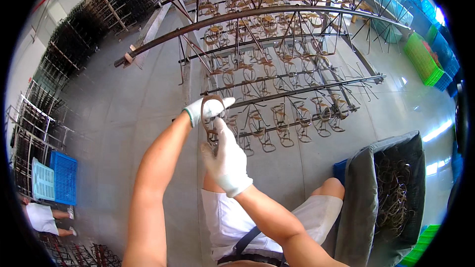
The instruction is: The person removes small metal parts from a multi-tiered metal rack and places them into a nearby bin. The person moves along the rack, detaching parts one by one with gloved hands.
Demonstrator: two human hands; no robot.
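My left hand (pixel 203 111), in a white glove with a green-edged cuff, is closed on a brown loop-shaped frame (pixel 204 118) near the rack's lower left. The frame's curved band passes round the hand, and one fingertip reaches out to the right. Just below, my white-gloved right hand (pixel 228 160) is closed at the frame's lower end, which lies between its thumb and fingers; the exact grip is partly hidden. Beyond both hands, similar brown frames (pixel 282 121) hang in rows from a dark metal rack (pixel 307 89).
Thick rack bars (pixel 257 17) and thin hooks jut across the far side. At my right stands a grey-lined bin (pixel 358 202) of tangled frames. Green crates (pixel 420 62) and blue crates lie farther right. Dark racks (pixel 74 37) line the left, near another person's legs (pixel 62 215).
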